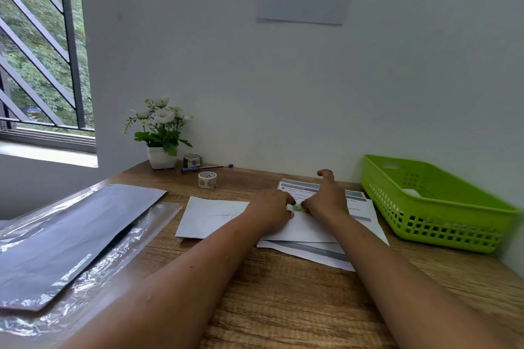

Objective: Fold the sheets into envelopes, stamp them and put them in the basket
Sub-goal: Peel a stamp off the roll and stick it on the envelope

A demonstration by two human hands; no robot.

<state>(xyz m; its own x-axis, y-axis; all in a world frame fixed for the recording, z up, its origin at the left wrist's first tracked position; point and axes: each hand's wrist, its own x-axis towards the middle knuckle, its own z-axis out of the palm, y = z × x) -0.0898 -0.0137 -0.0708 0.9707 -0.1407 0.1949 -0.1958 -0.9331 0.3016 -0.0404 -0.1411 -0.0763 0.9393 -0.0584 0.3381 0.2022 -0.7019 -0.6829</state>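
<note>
Green and small, the stamp (298, 208) shows only as a sliver between the two grips, its design too covered to read. The left grip (272, 208) pinches its edge. The right grip (326, 198) meets it with bent fingertips, thumb raised; whether it holds anything I cannot tell. Under both lies the white envelope (215, 218), with a faint red scribble to their left, atop half-hidden printed sheets (312, 253). Well to their right stands the green basket (425, 224), blurred at the frame's edge.
</note>
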